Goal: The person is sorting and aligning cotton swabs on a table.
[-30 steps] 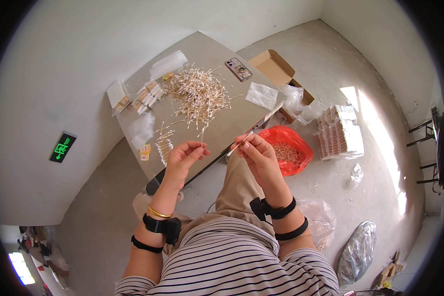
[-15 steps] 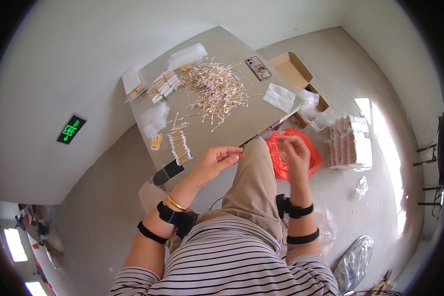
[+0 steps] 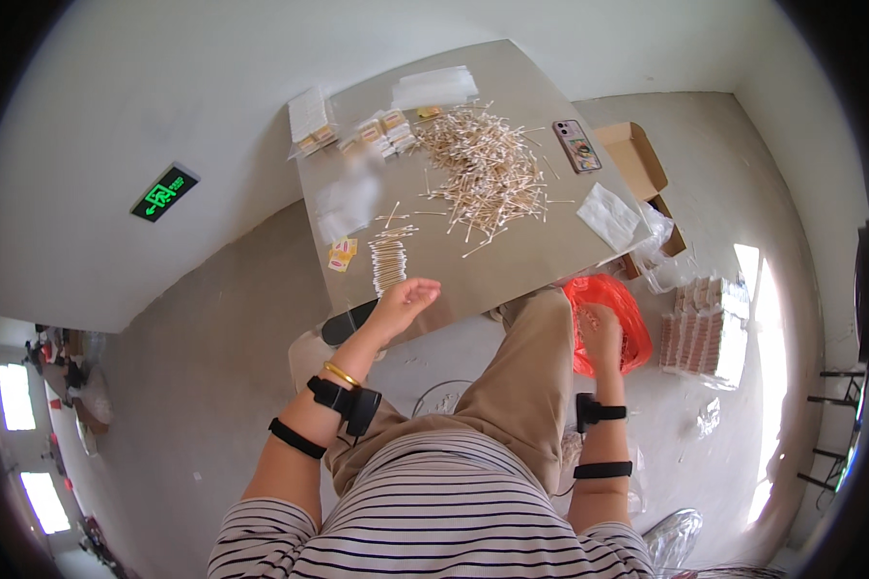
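Observation:
My left hand hovers by the table's near edge, its fingers loosely bent with nothing seen between them. Just beyond it a neat row of cotton swabs lies side by side, with a few looser ones at its far end. A big heap of cotton swabs covers the middle of the table. On the right, my right hand is lowered over the mouth of a red plastic bag. Its fingertips are blurred, so whether they grip anything is unclear. Some pale bits show inside the bag.
On the table are small yellow cards, clear plastic sleeves, packed swab bundles, a phone and a white packet. A cardboard box and stacked packages stand on the floor at right.
My right hand has moved down to the red bag; a thin pale stick seen at its fingers earlier no longer shows. My left hand has drawn nearer the swab row. The view has shifted.

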